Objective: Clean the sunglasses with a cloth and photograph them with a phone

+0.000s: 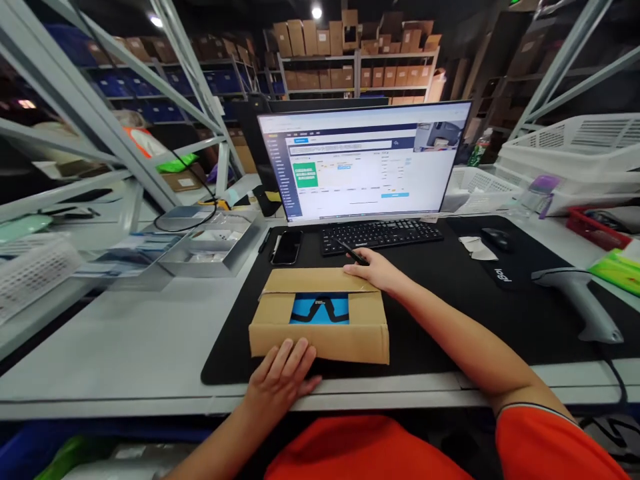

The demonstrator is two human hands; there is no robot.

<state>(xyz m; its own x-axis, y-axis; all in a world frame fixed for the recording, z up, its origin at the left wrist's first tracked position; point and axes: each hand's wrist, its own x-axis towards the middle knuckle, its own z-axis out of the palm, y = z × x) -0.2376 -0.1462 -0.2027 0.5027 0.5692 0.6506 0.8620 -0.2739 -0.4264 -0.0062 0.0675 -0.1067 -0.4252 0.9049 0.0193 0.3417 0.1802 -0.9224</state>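
A brown cardboard box (320, 343) lies on the black desk mat (230, 347) in front of me. Its top flaps are partly apart, and a blue printed surface (320, 310) with a black glasses-like shape shows through the gap. My left hand (283, 373) rests against the box's front wall with its fingers stretched out, holding nothing. My right hand (373, 268) is closed around a slim black pen-like tool (354, 253) at the box's far right corner. The tool's thin end points up and left towards the keyboard; its exact kind is unclear.
Behind the box are a phone (287, 248), a keyboard (380, 235) and a lit monitor (360, 167). To the right lie a mouse (497, 239), crumpled paper (477, 249) and a grey barcode scanner (575, 293). A grey tray (215, 267) stands at left, white baskets (575, 150) at right.
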